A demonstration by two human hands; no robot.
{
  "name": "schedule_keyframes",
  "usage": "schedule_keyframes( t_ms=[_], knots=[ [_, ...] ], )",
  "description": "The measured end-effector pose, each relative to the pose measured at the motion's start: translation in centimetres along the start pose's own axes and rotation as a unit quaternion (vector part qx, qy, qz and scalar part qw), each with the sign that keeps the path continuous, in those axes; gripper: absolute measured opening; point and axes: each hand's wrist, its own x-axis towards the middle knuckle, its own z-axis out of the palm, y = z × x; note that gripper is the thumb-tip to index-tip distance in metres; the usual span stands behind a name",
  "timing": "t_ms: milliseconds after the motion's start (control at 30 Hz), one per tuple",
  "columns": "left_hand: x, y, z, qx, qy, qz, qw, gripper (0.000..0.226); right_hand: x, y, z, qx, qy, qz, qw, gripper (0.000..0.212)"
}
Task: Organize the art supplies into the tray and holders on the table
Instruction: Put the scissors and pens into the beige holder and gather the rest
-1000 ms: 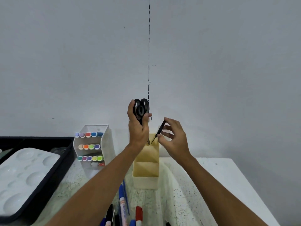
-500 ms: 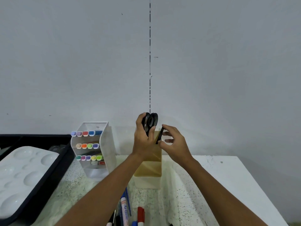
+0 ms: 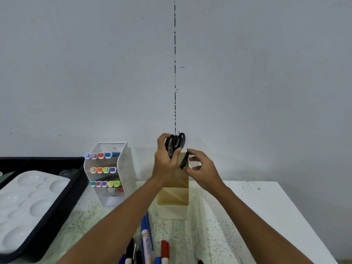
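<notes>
Scissors (image 3: 175, 142) gripped by the left hand (image 3: 166, 164) and a black pen (image 3: 184, 160) pinched by the right hand (image 3: 202, 169) are being lowered into the yellow holder (image 3: 172, 195), probably needing release next.

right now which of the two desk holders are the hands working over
The beige stepped holder in the middle, where the left hand holds black-handled scissors and the right hand pinches a thin black stick; the white marker rack stands untouched to its left.

black scissors (image 3: 175, 142), cream holder (image 3: 173, 195), speckled table (image 3: 215, 221)

Grey wall (image 3: 266, 73) — dashed vertical seam (image 3: 175, 73)
</notes>
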Motion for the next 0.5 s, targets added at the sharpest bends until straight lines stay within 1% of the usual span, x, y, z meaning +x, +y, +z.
schedule_keyframes(
  t_ms=[200, 367, 433, 500],
  knots=[
    [0.4, 0.4, -0.8, -0.008, -0.020, -0.011, 1.000, 0.044, 0.3, 0.2, -0.1, -0.019, 0.012, -0.010, 1.000, 0.039],
    [0.5, 0.7, -0.9, -0.007, -0.026, -0.013, 1.000, 0.043, 1.2, -0.9, 0.2, 0.026, 0.094, -0.015, 0.995, 0.025],
    [0.5, 0.8, -0.9, -0.012, -0.029, -0.016, 0.999, 0.043, 1.9, -1.9, 0.3, 0.051, 0.108, -0.011, 0.993, 0.024],
    [0.4, 1.0, -0.9, -0.021, -0.033, -0.018, 0.999, 0.045, 2.7, -2.8, 0.5, 0.076, 0.108, 0.019, 0.991, 0.032]
  ],
)
